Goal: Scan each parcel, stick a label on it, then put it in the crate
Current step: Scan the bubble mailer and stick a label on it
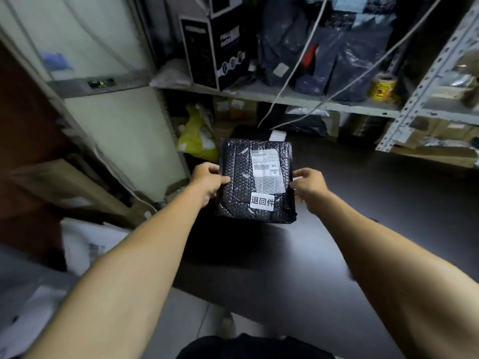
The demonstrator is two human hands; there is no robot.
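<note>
Standing over a dark floor [375,193] beside metal shelving [285,98] crammed with bags and boxes, my left grip [207,181] and right grip [309,183] pinching a black bubble-wrap parcel [238,182] by its edges, white label [262,202] near.

A stockroom: metal shelving [272,95] crowded with bagged parcels [324,47] and boxes [207,42].

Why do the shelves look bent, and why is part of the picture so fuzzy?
Head view: the wide lens bows the metal shelf and upright; the edges and forearms smear with motion blur; the black parcel, held by the left hand and right hand, stays sharpest, its bubble wrap glinting.
</note>
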